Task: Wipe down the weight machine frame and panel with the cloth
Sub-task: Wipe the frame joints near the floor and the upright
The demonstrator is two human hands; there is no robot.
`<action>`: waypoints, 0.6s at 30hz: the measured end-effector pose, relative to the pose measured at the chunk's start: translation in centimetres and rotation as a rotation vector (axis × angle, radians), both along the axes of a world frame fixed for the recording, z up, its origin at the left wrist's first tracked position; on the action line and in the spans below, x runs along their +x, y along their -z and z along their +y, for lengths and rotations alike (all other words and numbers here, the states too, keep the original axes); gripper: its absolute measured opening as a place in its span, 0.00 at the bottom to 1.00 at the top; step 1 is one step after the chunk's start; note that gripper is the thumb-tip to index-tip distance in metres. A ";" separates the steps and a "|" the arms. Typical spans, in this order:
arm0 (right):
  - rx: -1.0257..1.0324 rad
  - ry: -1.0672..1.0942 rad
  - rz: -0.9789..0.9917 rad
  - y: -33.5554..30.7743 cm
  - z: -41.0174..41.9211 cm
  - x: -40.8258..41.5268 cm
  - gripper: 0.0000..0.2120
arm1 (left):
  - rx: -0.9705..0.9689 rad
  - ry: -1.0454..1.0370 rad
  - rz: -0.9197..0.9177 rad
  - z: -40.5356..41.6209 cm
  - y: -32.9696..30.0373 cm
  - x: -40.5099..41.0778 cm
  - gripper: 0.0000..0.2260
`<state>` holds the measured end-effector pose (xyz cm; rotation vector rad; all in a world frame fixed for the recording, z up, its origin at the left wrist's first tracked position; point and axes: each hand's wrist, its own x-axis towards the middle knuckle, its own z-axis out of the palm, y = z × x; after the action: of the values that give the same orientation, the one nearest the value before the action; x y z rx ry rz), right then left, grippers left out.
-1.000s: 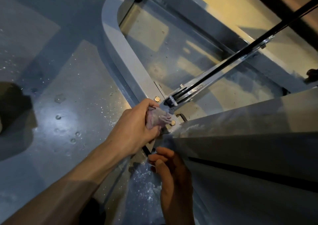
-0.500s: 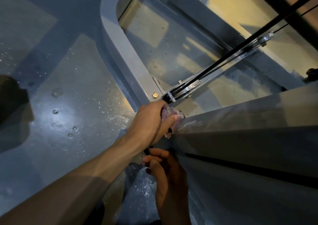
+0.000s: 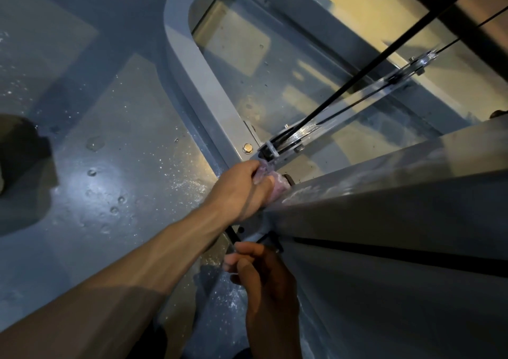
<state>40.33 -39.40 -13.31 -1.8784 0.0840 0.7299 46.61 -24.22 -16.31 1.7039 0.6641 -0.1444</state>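
I am looking down along a grey weight machine. Its curved frame tube (image 3: 198, 78) runs from the top centre down to a bolted joint (image 3: 248, 148). A long grey panel (image 3: 384, 193) slants across the right side. My left hand (image 3: 242, 191) grips a bunched pinkish cloth (image 3: 277, 187) and presses it where the frame joint meets the panel's lower end. My right hand (image 3: 266, 284) is in shadow below, beside the panel's edge, with loosely curled fingers and nothing seen in it.
A black cable (image 3: 357, 83) and a chrome rod (image 3: 357, 105) rise diagonally from the joint to the upper right. The wet, speckled grey floor (image 3: 110, 152) lies to the left. A dark object (image 3: 22, 152) sits at the left edge.
My left hand has pushed the cloth up and right, from below the bolt into the corner at the panel's end. My right hand stayed beside the panel.
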 end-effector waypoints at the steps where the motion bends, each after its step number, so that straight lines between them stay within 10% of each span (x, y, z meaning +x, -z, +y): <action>1: 0.005 0.007 0.001 0.0 0.0 0.0 0.12 | -0.024 0.036 0.004 -0.3 -0.2 -0.2 0.10; 18: 0.116 0.084 -0.094 1.8 -1.4 0.9 0.12 | 0.062 0.037 -0.102 -0.3 -0.5 0.0 0.06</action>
<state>41.26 -40.77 -15.06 -1.7845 0.0590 0.5771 46.61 -24.50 -15.84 1.7715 0.5666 -0.0634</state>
